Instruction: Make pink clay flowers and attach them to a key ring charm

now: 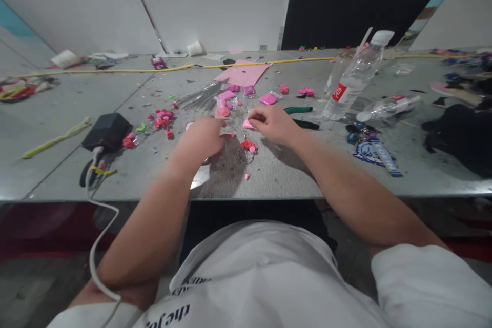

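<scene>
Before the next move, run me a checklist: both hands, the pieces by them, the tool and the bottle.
1. Right hand has the pink piece at its fingertips: ok.
2. Left hand grip secure: cannot tell, motion blur.
3. Red flower-like piece in view on the table between the hands: ok.
4. Working end of the pliers visible: not ok, only the handles clearly show.
5. Tall bottle capped: ok.

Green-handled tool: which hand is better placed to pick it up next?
Probably the right hand: the green-handled tool lies close beside it, while the left hand is farther off. The right does pinch a pink piece, though.
</scene>
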Tool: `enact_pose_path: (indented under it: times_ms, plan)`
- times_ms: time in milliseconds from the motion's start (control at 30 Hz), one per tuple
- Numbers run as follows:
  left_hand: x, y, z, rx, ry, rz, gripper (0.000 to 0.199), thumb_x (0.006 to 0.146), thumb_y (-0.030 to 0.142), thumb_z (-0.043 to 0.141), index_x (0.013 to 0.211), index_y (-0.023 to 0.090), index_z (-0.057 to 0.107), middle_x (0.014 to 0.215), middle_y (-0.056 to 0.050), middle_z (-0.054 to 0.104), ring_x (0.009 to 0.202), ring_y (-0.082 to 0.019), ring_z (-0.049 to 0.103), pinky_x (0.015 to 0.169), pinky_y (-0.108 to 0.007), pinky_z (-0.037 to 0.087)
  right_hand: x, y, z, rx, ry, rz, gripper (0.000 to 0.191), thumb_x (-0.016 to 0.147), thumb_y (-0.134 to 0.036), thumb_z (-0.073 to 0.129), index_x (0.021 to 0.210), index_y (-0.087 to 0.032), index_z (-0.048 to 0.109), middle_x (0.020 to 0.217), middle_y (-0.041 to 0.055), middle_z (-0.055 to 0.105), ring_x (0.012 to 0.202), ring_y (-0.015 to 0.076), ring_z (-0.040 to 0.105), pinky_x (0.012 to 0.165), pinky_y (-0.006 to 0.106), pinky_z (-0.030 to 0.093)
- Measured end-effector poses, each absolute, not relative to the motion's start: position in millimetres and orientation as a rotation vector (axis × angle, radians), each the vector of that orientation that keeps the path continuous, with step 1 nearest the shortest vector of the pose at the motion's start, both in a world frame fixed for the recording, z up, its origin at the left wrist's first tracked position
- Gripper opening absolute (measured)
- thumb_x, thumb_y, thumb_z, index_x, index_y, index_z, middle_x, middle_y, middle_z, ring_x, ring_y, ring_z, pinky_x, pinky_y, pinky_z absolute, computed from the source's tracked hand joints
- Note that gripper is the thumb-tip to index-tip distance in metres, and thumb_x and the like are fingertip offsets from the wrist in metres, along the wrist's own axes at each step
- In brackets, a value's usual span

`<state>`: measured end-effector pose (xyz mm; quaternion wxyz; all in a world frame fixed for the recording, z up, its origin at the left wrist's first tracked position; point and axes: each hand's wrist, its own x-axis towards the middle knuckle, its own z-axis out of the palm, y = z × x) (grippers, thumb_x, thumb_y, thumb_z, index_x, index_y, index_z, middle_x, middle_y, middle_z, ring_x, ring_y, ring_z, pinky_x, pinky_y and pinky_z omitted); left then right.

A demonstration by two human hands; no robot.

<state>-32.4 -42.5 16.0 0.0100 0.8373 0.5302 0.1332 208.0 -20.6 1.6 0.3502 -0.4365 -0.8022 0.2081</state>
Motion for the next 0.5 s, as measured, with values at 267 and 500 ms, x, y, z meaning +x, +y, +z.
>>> enact_pose_path:
  times_ms: [267,500]
  plan:
    - [-19,-25,1,2.558,1.742,0.372,0.011,0.084,0.022,0.065,0.082,0.021,0.076,0.083,-0.012,0.076,0.082,-0.03,0.069,0.074,-0.038,0.047,212,-28,-3,-1.078,-2.086,0.475,0.01,0.095,-0.024,0.069,0.088,-0.018,0.074,0.079,0.0046,0.073,0.072,0.0184,0.063,0.073,0.035,0.044]
    - [-25,-24,-3,2.367,1.393,0.773,0.013,0.086,0.021,0.066,0.09,0.021,0.077,0.091,-0.01,0.081,0.085,-0.027,0.07,0.08,-0.038,0.049,215,-29,-10,-1.054,-2.118,0.472,0.013,0.098,-0.028,0.068,0.096,-0.018,0.075,0.078,0.0031,0.071,0.071,0.0173,0.06,0.072,0.034,0.044]
